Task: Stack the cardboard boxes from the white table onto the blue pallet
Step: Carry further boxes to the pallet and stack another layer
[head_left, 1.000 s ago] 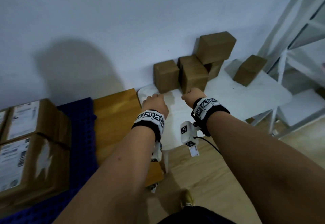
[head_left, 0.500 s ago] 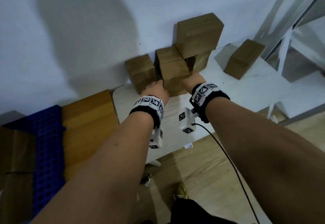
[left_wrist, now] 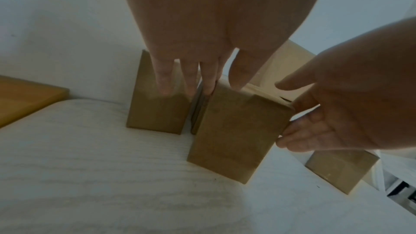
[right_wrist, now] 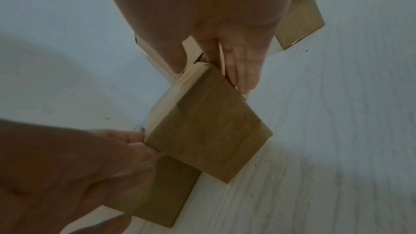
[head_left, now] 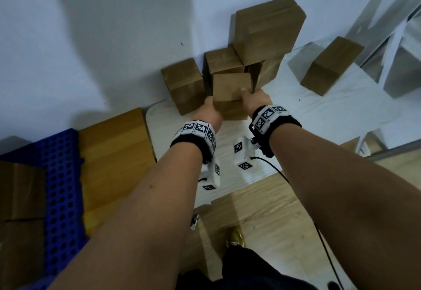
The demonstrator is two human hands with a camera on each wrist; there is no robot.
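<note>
The white table [head_left: 319,116] was seen against the wall, w/ the blue pallet [head_left: 61,175] well off to its left on the floor, a wooden board [head_left: 114,153] lying betw. them. Two taped cartons [head_left: 20,210] were already stacked on the pallet at the far left edge. On the table, a big box [head_left: 268,27] was perched atop a cluster of smaller ones by the wall; a lone box [head_left: 330,64] was set apart to the right, and another box [head_left: 182,84] stood just left of the cluster. The front box [head_left: 230,89] of the cluster was clasped from both sides: left hand [head_left: 208,114] was pressed flat to its left face, fingers [left_wrist: 209,77] straight, thumb over the top; right hand [head_left: 256,100] was laid on its right face, fingers [right_wrist: 243,70] extended, thumb on top. Whether the box was lifted off the table couldn't be told.
</note>
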